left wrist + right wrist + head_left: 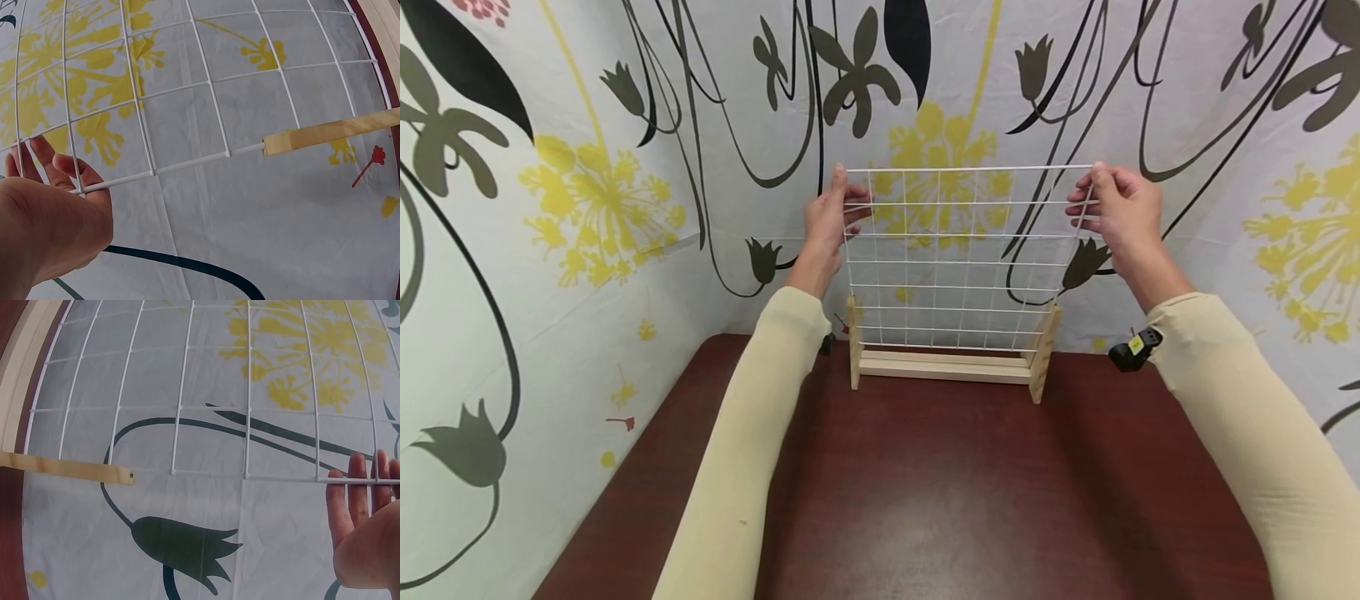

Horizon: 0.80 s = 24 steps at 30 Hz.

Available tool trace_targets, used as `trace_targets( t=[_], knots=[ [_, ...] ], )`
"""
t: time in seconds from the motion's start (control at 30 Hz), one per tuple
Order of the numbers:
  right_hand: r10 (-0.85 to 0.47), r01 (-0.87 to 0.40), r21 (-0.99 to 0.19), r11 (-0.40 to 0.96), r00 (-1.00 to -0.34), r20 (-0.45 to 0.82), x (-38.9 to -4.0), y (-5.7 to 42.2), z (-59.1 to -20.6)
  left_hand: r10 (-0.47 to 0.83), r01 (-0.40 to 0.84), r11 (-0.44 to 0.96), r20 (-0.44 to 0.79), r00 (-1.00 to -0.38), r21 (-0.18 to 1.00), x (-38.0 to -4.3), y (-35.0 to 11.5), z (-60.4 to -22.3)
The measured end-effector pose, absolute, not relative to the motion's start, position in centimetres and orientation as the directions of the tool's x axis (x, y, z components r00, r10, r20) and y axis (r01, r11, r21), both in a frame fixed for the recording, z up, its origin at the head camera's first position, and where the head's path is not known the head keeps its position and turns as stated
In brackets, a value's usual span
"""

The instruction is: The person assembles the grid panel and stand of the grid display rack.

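Note:
A white wire grid panel (955, 263) stands upright between the two side posts of a pale wooden base (943, 367) on the table. My left hand (827, 221) holds its upper left corner, thumb along the edge wire and fingers behind the mesh. At the upper right corner, my right hand (1131, 208) pinches the frame between thumb and fingers. The left wrist view shows a wooden post (337, 131) meeting the panel's side wire, below the left hand (59, 219). Likewise, another post (69, 472) meets the opposite side wire in the right wrist view.
The dark red-brown table (955, 492) extends in front of the base. Behind and to the left hangs a pale fabric sheet (760, 308) with flower prints, close to the table's back edge. A small black device (1135, 348) is at the right cuff.

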State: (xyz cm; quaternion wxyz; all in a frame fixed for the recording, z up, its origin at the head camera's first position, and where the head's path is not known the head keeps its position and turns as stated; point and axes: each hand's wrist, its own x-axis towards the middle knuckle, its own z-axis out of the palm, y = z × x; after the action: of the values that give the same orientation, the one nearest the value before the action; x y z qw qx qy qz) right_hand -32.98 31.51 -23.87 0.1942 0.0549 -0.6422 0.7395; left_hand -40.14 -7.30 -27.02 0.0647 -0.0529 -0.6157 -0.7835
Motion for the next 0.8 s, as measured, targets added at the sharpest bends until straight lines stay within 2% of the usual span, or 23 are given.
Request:
trace_targets(
  t=[0.8],
  knots=[
    [0.274, -0.371, -0.926, -0.076, -0.9, 0.338, -33.4, 31.0, -25.6, -0.031, 0.142, -0.212, 0.138, -0.99, 0.967, -40.2, -7.5, -28.1]
  ],
)
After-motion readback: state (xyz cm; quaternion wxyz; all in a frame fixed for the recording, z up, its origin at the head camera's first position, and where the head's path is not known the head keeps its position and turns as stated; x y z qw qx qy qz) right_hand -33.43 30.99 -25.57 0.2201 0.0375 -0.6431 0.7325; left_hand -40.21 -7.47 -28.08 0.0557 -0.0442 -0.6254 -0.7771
